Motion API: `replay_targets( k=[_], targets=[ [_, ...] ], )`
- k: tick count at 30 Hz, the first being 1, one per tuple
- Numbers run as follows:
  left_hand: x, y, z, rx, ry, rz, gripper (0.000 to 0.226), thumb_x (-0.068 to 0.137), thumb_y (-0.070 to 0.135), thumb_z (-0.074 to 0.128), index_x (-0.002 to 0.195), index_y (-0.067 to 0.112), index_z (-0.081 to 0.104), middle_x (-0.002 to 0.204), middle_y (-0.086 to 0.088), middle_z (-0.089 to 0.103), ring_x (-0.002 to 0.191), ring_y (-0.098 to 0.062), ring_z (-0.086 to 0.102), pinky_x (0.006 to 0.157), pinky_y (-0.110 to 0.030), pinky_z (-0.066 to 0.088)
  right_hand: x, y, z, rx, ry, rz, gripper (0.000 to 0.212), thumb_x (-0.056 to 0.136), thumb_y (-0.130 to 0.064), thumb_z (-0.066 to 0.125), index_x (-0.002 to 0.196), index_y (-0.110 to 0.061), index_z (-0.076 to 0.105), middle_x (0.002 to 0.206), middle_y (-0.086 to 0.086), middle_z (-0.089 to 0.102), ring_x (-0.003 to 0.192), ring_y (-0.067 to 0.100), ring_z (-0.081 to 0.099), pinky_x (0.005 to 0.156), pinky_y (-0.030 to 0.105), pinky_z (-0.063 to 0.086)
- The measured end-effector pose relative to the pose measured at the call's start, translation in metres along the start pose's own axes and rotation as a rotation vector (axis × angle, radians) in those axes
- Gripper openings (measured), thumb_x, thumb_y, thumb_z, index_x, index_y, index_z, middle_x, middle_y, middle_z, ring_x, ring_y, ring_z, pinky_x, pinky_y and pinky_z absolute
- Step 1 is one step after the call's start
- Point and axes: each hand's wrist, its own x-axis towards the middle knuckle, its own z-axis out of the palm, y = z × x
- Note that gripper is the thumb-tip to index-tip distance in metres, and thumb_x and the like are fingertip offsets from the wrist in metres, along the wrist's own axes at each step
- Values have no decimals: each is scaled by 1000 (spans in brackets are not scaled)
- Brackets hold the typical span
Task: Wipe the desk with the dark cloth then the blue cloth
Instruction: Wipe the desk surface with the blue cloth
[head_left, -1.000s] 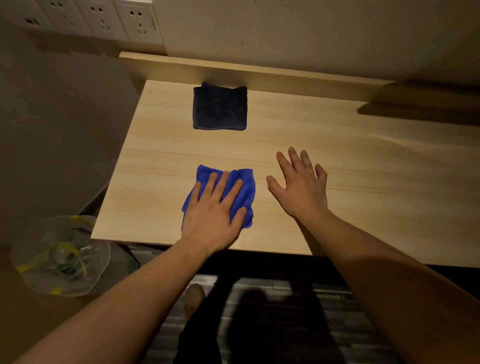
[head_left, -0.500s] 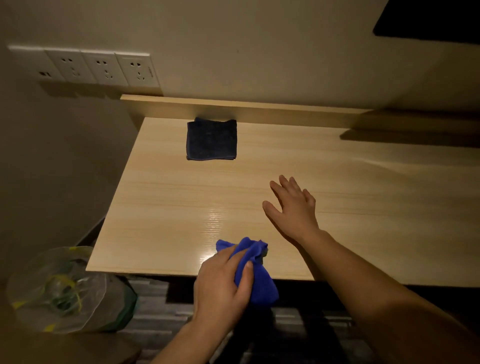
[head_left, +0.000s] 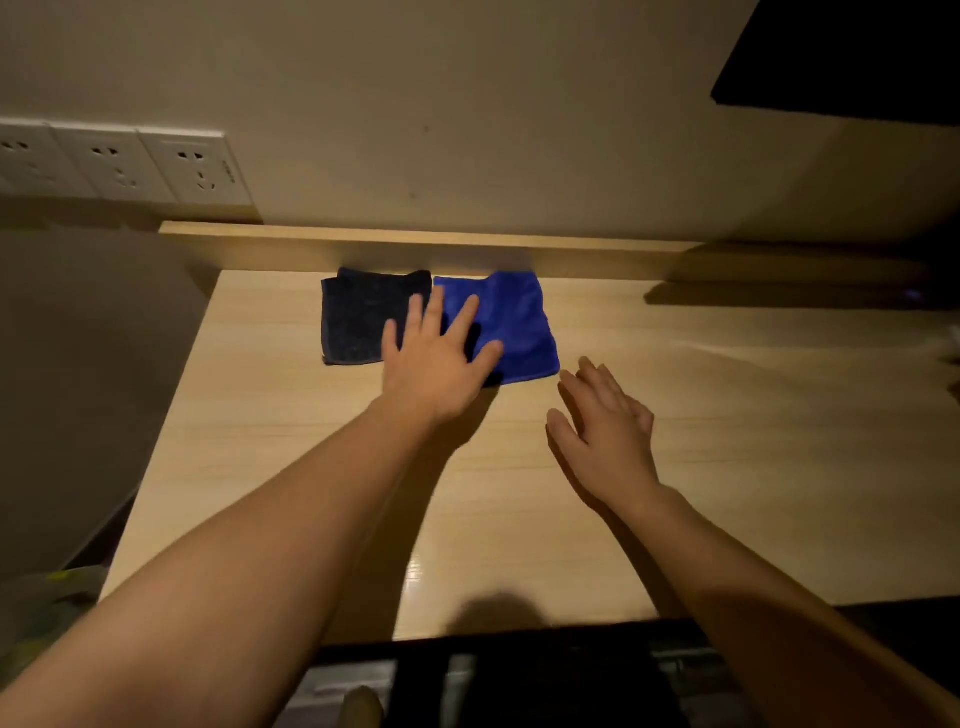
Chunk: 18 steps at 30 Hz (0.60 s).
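Blue cloth (head_left: 511, 325) lies flat at the desk's (head_left: 727, 441) far edge, against the back ledge (head_left: 571, 254), touching the dark cloth (head_left: 363, 317) on its left. Left hand (head_left: 434, 364) is nearer: spread flat, fingers over both cloths' near edges, gripping nothing as far as the blur shows. Cloth sits just ahead and right of that palm. Right hand (head_left: 605, 436) hovers open and empty, nearer the front. Count: two cloths, two hands, three wall sockets (head_left: 119, 163).
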Motion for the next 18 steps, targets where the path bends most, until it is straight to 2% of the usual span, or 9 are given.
replay_targets(
  k=[4,9,13,18],
  targets=[
    [-65,-64,20,71,44,-86,69,109,61,21,171,33,12,180,-5,-2,165,-28,-8,130,-57,2,45,-40,3,1,5,-140,54,105,-47,48,155,-30,39,170,-3,24,156,17,19,120,44,19],
    [-83,-91,40,169,8,-118,76,103,63,2,172,31,-1,180,-4,-7,165,-26,-13,130,-54,-6,118,-79,19,-106,-98,-242,63,103,-58,44,159,-34,31,170,-2,22,157,23,16,122,48,19],
    [-82,-91,42,172,30,-106,73,106,61,8,172,30,0,180,-4,-6,165,-26,-13,130,-54,-7,154,-79,37,-201,-232,-192,75,96,-76,36,161,-42,21,173,-5,13,159,25,5,123,55,12],
    [-78,-91,42,191,26,-106,71,108,60,10,172,30,-2,180,-4,-8,165,-26,-15,130,-54,-8,148,-75,47,-276,-201,-165,80,90,-87,22,160,-51,7,173,-9,2,159,29,-6,123,60,5]
  ],
)
